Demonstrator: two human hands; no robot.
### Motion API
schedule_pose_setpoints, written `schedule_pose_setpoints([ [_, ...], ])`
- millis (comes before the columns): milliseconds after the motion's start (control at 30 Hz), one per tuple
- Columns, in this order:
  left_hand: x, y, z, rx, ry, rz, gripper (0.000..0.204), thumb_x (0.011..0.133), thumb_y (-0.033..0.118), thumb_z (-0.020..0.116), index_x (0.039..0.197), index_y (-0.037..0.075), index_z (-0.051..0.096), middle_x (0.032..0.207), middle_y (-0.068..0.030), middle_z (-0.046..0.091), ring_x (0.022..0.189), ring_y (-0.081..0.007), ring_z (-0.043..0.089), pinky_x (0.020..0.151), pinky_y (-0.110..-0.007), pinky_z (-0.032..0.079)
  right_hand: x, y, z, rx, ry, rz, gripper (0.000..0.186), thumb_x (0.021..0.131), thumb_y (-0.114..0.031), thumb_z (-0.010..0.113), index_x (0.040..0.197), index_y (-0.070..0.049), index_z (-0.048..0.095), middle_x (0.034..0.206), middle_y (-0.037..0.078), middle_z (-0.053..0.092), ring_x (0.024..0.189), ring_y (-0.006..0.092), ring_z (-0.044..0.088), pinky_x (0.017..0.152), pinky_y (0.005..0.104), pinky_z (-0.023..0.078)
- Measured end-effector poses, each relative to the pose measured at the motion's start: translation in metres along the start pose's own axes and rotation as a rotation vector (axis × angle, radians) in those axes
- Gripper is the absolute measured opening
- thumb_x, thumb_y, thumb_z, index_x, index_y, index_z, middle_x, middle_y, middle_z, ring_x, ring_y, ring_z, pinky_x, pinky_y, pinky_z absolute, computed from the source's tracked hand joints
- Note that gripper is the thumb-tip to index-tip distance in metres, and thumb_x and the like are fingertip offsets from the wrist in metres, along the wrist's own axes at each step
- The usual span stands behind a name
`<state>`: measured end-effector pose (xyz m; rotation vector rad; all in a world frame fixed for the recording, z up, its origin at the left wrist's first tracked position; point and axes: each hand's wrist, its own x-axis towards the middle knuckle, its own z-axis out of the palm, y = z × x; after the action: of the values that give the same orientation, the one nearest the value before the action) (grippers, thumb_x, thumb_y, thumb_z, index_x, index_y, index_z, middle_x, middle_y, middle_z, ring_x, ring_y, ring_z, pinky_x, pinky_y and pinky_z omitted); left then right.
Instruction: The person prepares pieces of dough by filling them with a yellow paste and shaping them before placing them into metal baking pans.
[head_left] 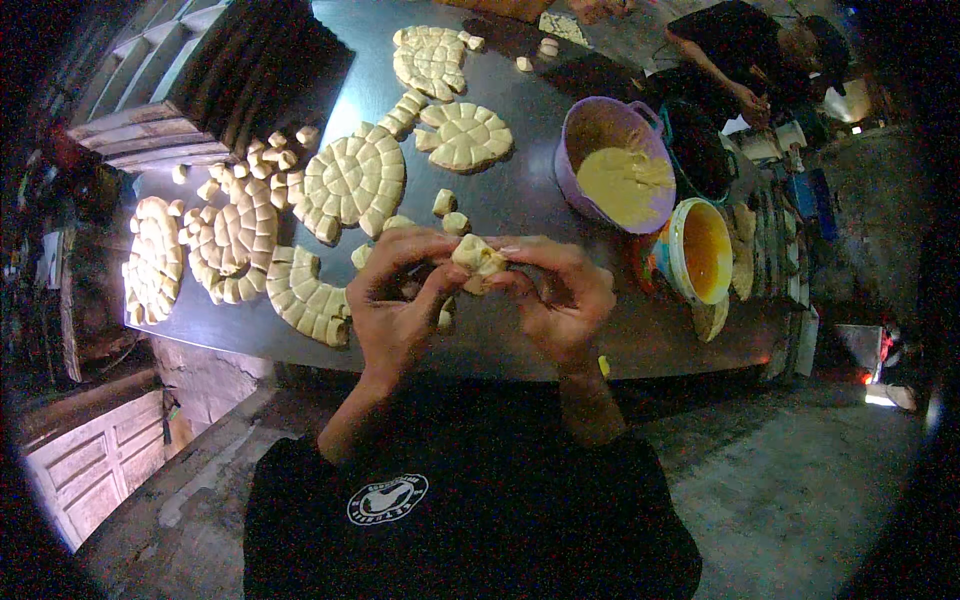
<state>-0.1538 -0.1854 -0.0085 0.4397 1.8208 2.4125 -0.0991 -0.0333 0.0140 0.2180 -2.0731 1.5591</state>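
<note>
So the small, pale cream lump of soft-looking dough (478, 256) is up in the hands, below and left of the big round purple plastic tub (600, 125) with tan paste (622, 187) in it. Both grips are closed on it: left hand (405, 285) pinching one side with thumb and fingers, right hand (562, 300) pinching the other.

I'd guess it's really light and squishy, maybe a bit tacky, so it'd dent or tear if you squeeze hard. Best hold is probably the edges, with fingertip pressure only and thumbs underneath for support. Can't tell how thin the middle is.

Loose cream dough lumps (444, 202) sit left of the tub on the dark, smooth table (540, 80), and a big flat round of dough pieces (355, 185) lies further left of it.
</note>
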Motion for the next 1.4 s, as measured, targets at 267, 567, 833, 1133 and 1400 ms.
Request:
schedule_pose_setpoints([
  [267, -0.007, 0.004, 0.021, 0.186, 0.009, 0.196, 0.02, 0.079, 0.005, 0.073, 0.099, 0.001, 0.07, 0.108, -0.0127, 0.06, 0.09, -0.0158, 0.061, 0.074, -0.025, 0.05, -0.004, -0.031, -0.028, -0.402, -0.191, -0.164, 0.035, 0.075, -0.001, 0.067, 0.11, -0.004, 0.063, 0.115, 0.015, 0.061, 0.101, 0.0309, 0.062, 0.084, 0.037, 0.052],
  [567, -0.021, 0.016, 0.055, 0.21, -0.396, 0.278, 0.046, 0.071, 0.018, 0.081, 0.112, 0.004, 0.067, 0.121, -0.0153, 0.053, 0.094, -0.0181, 0.062, 0.072, -0.026, 0.052, -0.029, -0.036, -0.071, -0.259, 0.007, -0.098, 0.014, 0.081, -0.009, 0.068, 0.093, -0.002, 0.066, 0.108, 0.016, 0.063, 0.092, 0.0252, 0.064, 0.077, 0.0327, 0.053],
  [833, -0.04, 0.004, 0.092, 0.132, -0.447, 0.235, 0.055, 0.07, 0.02, 0.081, 0.116, -0.002, 0.06, 0.113, -0.0135, 0.055, 0.099, -0.0194, 0.057, 0.081, -0.027, 0.047, -0.051, -0.045, -0.108, -0.195, 0.012, -0.16, 0.028, 0.085, -0.025, 0.068, 0.1, -0.002, 0.066, 0.111, 0.018, 0.063, 0.101, 0.0286, 0.063, 0.085, 0.0369, 0.052],
  [1133, -0.079, 0.01, 0.137, 0.026, -0.351, 0.058, 0.019, 0.082, 0.01, 0.069, 0.098, -0.001, 0.066, 0.107, -0.0114, 0.052, 0.097, -0.0186, 0.054, 0.082, -0.028, 0.045, -0.095, -0.018, -0.135, 0.24, 0.078, -0.031, 0.017, 0.081, -0.008, 0.072, 0.094, -0.003, 0.063, 0.111, 0.021, 0.063, 0.097, 0.0258, 0.065, 0.081, 0.0364, 0.053],
  [1400, -0.101, 0.003, 0.174, 0.15, -0.271, -0.128, 0.03, 0.087, 0.017, 0.066, 0.111, -0.001, 0.064, 0.105, -0.0094, 0.058, 0.096, -0.0172, 0.057, 0.084, -0.028, 0.045, -0.125, -0.018, -0.164, 0.338, 0.241, 0.245, 0.018, 0.078, 0.004, 0.071, 0.093, -0.002, 0.063, 0.1, 0.018, 0.067, 0.09, 0.0233, 0.066, 0.077, 0.0359, 0.056],
])
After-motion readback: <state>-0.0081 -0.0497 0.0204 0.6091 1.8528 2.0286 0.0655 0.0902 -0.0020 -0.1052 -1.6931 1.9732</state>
